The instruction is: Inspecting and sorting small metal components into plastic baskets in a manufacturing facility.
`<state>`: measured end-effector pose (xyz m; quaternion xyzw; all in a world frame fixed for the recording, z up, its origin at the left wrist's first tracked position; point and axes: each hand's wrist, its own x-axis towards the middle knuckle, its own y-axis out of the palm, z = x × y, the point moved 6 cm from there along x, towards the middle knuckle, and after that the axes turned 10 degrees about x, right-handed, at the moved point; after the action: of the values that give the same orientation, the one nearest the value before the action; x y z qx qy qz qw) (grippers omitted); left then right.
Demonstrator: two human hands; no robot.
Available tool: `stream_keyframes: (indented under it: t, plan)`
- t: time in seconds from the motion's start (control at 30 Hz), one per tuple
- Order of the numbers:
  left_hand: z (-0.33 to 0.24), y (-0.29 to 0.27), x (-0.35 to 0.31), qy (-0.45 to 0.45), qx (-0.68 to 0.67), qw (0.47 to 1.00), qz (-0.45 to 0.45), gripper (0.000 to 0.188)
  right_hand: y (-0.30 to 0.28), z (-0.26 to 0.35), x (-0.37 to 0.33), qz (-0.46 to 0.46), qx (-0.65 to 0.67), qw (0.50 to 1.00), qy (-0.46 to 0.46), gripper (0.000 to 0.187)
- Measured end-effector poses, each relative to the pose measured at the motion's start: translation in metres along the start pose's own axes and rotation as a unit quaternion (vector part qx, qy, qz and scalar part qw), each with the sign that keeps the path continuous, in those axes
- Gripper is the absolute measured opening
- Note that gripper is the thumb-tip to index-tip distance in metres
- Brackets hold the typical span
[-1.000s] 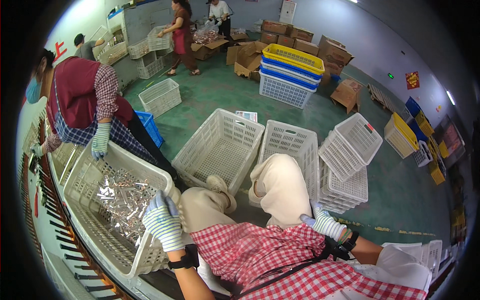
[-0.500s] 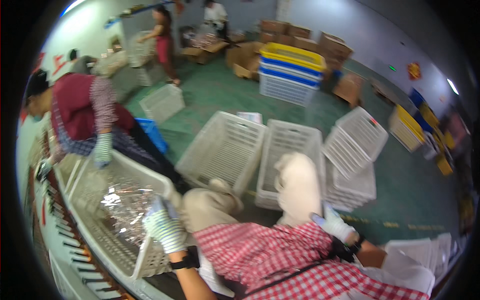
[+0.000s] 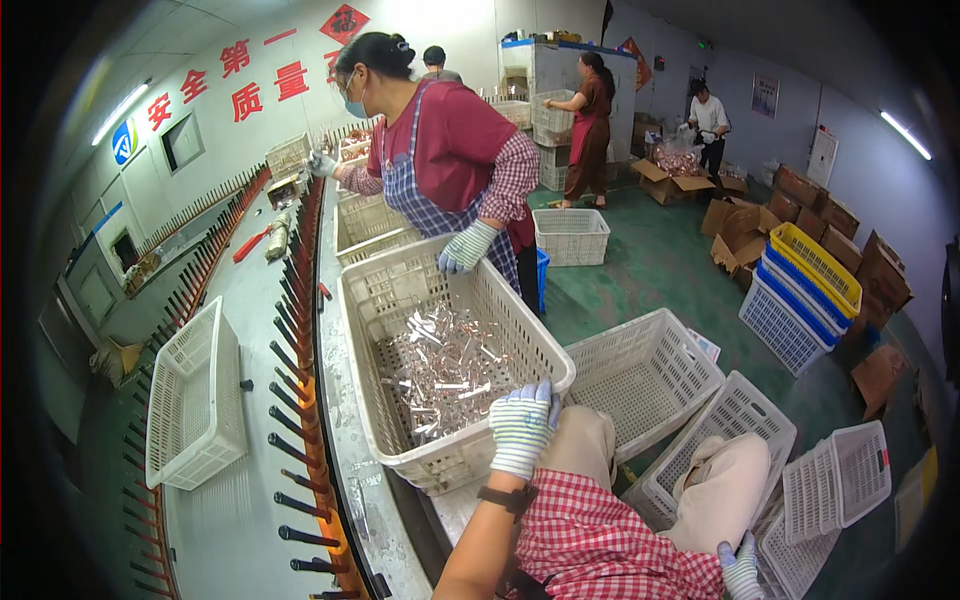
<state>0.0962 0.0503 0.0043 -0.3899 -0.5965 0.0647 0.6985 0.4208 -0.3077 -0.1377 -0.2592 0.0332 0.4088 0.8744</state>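
White plastic crate (image 3: pixel 400 300) sits on the bench edge at centre frame, part-filled with small shiny metal pieces (image 3: pixel 445 368). Judged heavy and stiff; the rim is the best purchase.

Left hand (image 3: pixel 522 428), gloved, fingers curled over the 5 o'clock rim.

Right hand (image 3: pixel 741 570), gloved, at 5 o'clock beside the knee; its state cannot be told.

A co-worker's gloved hand (image 3: pixel 464 247) grips the 12 o'clock rim.

Bright, even indoor light from ceiling tube lamps (image 3: pixel 120 112), one far left, another far right (image 3: pixel 905 134). Shadows soft and weak. Glare washes out the far white wall (image 3: pixel 440 25) near top centre. Metal parts (image 3: pixel 445 370) in the near crate glint. Sharp at centre, no motion blur. Strong fisheye bending toward the rim, black vignette around the edges, corners lost.
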Motion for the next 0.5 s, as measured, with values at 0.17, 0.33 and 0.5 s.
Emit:
stream_keyframes:
  t: [0.17, 0.33, 0.5]
  plan:
    - [-0.002, 0.009, -0.003, -0.001, -0.002, 1.0, 0.013, 0.02, -0.01, 0.025, -0.011, -0.021, -0.072, 0.995, -0.066, 0.072]
    - [-0.012, 0.0, 0.004, 0.011, -0.017, 1.0, 0.002, 0.02, -0.048, 0.012, 0.037, -0.073, 0.039, 0.986, -0.144, 0.073]
    - [-0.008, 0.002, -0.001, 0.003, 0.012, 1.0, 0.002, 0.02, -0.048, 0.091, 0.048, -0.152, -0.061, 0.957, -0.24, 0.076]
